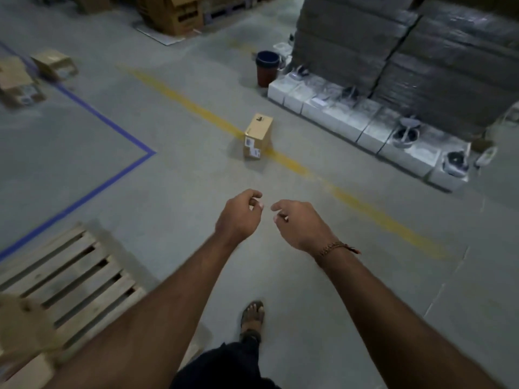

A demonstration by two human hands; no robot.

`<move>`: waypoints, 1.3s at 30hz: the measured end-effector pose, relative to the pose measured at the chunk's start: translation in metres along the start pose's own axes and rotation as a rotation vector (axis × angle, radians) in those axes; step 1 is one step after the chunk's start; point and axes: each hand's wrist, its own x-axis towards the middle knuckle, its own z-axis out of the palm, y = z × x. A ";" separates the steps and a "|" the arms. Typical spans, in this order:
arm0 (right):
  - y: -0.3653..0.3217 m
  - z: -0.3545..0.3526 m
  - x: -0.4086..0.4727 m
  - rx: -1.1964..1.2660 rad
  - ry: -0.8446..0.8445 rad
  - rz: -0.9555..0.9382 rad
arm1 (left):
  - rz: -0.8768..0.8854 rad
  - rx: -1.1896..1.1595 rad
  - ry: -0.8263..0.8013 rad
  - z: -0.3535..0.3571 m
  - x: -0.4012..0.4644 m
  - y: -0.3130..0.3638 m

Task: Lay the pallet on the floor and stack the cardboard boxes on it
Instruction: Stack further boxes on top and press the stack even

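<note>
A wooden pallet (pixel 70 276) lies flat on the concrete floor at the lower left. A blurred cardboard box (pixel 25 329) rests on its near corner. One small cardboard box (pixel 257 136) stands alone on the yellow floor line ahead of me. Two more cardboard boxes (pixel 54 64) (pixel 18 85) sit on the floor at the far left. My left hand (pixel 238 217) and my right hand (pixel 300 224) are stretched out in front, side by side, fingers loosely curled and holding nothing, well short of the lone box.
A row of white boxes (pixel 365 124) lines the foot of tall wrapped stacks (pixel 407 51) at the right. A dark bin (pixel 266 67) stands by them. Blue tape (pixel 112 122) marks a floor zone at left. More cartons (pixel 174 15) sit at the back.
</note>
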 end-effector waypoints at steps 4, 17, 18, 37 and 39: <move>0.025 -0.036 0.101 0.002 -0.012 0.019 | -0.050 0.002 0.028 0.010 0.112 0.015; 0.104 -0.122 0.451 0.000 -0.089 0.046 | -0.227 -0.020 0.149 0.026 0.443 0.055; 0.102 -0.127 0.483 -0.004 -0.093 0.042 | -0.242 -0.036 0.161 0.024 0.468 0.055; 0.046 0.048 1.064 -0.186 -0.459 0.088 | -0.479 -0.106 0.335 -0.075 0.923 -0.147; 0.071 0.092 1.124 -0.182 -0.444 0.177 | -0.500 -0.132 0.333 -0.065 0.975 -0.190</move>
